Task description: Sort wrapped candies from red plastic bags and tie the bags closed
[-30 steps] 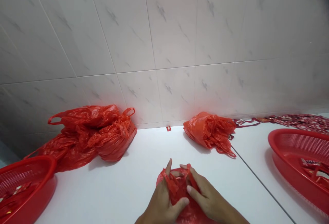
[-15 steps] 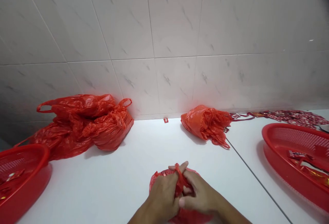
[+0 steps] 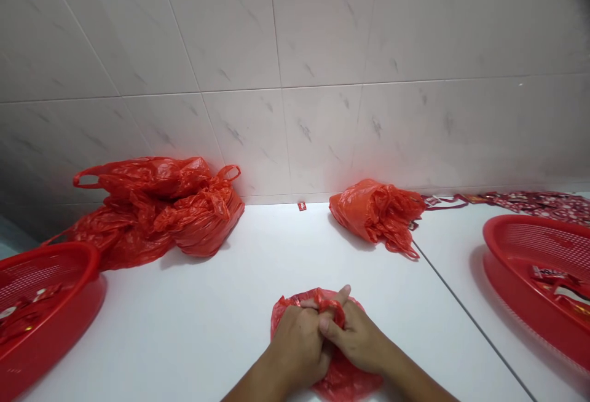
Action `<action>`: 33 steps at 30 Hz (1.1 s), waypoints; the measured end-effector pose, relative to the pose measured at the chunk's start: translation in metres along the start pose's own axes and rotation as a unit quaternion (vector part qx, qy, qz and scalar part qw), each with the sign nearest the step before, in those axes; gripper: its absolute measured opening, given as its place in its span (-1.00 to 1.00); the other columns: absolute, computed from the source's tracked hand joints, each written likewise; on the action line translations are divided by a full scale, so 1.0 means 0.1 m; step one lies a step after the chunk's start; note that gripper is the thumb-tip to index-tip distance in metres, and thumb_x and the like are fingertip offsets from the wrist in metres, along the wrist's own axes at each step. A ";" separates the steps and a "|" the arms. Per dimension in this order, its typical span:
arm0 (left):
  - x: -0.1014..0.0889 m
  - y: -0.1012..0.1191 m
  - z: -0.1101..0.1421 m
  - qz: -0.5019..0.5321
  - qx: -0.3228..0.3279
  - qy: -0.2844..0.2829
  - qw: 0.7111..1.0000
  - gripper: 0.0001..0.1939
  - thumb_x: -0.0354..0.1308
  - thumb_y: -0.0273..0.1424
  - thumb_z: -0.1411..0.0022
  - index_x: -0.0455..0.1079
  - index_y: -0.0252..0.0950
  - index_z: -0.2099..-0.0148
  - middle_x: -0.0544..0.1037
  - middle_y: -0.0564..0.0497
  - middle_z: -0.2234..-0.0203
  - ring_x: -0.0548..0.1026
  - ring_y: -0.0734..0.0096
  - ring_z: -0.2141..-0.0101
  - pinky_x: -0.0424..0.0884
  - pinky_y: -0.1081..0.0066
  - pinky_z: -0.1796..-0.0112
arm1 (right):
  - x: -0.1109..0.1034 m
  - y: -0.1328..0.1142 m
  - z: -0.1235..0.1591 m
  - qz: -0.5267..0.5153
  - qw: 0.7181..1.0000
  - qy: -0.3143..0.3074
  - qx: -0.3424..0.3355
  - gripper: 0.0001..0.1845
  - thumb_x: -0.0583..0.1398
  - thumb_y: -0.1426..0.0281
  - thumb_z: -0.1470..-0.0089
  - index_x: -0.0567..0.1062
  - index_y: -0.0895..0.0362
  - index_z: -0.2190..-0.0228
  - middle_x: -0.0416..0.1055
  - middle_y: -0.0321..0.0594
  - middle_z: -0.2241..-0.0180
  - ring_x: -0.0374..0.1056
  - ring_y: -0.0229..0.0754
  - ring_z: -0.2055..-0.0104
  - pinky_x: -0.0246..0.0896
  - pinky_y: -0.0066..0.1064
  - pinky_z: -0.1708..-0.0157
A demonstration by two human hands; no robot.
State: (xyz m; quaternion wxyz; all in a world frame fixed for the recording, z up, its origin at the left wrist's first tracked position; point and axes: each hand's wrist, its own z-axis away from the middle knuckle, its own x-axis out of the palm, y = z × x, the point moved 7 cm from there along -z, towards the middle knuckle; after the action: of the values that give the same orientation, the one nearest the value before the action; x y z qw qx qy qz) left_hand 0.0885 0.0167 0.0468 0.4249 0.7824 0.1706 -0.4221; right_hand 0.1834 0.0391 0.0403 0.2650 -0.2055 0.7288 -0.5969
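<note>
near middle of the white table: red plastic bag, lying low and rounded, directly beneath both hands. left hand clenched on the bag's gathered top, back of the hand up, its fingertips hidden. right hand closed on the same gathered plastic, thumb crossing toward the left hand. hands touch; neither seems clearly nearer. key relation, as i judge it: the twisted top sits between the two hands, at their far side, while the loose body spreads out around and below them. no clear long axis to the bag. contents cannot be told. far left, a heap of red bags by the wall; far right of middle, a single bag. red baskets at left and right, small packets inside each.
</note>
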 end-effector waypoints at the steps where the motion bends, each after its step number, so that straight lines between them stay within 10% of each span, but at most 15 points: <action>1: 0.02 -0.03 0.01 -0.014 -0.005 -0.006 1.000 0.11 0.16 -0.61 0.04 0.04 -0.05 -0.57 0.69 0.03 0.39 0.62 0.07 0.41 0.57 0.17 0.30 | 0.01 0.00 0.00 -0.012 1.000 -0.013 0.001 -0.53 0.29 -0.02 -0.23 0.65 0.07 0.06 0.59 -0.19 0.25 0.49 0.03 0.13 0.40 -0.15 -0.04; 10: -0.06 -0.07 0.01 0.008 -0.017 -0.006 1.000 -0.09 0.10 -0.59 -0.09 0.19 -0.08 -0.49 0.73 -0.04 0.23 0.64 0.11 0.40 0.55 0.18 0.28 | 0.01 0.23 -0.08 -0.098 0.995 -0.020 -0.003 -0.37 0.19 -0.15 -0.30 0.48 0.14 0.48 0.36 -0.28 0.46 0.22 -0.22 0.38 0.21 -0.35 0.25; 16: -0.28 -0.05 0.03 0.057 -0.010 0.098 0.994 -0.46 0.18 -0.32 -0.35 0.30 -0.13 -0.35 0.70 -0.05 0.21 0.66 0.15 0.29 0.53 0.25 0.20 | -0.11 0.53 -0.11 -0.273 0.958 0.024 0.084 -0.31 0.18 -0.29 -0.22 0.36 0.11 0.44 -0.12 -0.55 0.67 -0.26 -0.41 0.62 -0.28 -0.48 0.58; 21: -0.28 -0.21 0.02 0.116 -0.112 0.097 0.982 -0.50 -0.13 -0.31 -0.57 0.16 -0.09 -0.47 0.62 0.14 0.45 0.55 0.35 0.48 0.45 0.37 0.30 | -0.10 0.29 -0.07 -0.200 0.979 -0.021 0.026 -0.36 0.24 -0.21 -0.23 0.51 0.17 0.33 0.21 -0.41 0.58 0.05 -0.36 0.54 0.02 -0.47 0.48; 25: -0.22 -0.18 -0.03 0.148 -0.105 0.050 0.982 -0.64 -0.04 -0.30 -0.54 0.47 -0.12 -0.22 0.67 0.07 0.36 0.60 0.31 0.35 0.46 0.36 0.21 | -0.02 0.15 -0.03 -0.144 0.988 -0.041 0.022 -0.43 0.48 -0.06 0.02 0.53 0.16 0.30 0.45 -0.26 0.33 0.32 -0.19 0.28 0.27 -0.38 0.22; 33: -0.26 -0.27 0.00 0.232 -0.107 0.121 0.959 -0.72 0.04 -0.26 -0.53 0.52 -0.22 0.16 0.62 0.00 0.37 0.54 0.32 0.35 0.47 0.35 0.23 | -0.20 0.40 -0.06 -0.173 0.978 0.074 0.094 -0.19 0.03 -0.34 -0.26 0.54 0.17 0.22 0.26 -0.42 0.70 0.09 -0.35 0.68 0.01 -0.49 0.59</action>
State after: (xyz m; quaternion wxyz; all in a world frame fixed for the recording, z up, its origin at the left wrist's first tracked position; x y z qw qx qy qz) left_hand 0.0568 0.0346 0.0536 0.5681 0.7959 0.0787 -0.1938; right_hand 0.1953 0.0640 0.0049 0.1213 -0.2582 0.6406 -0.7129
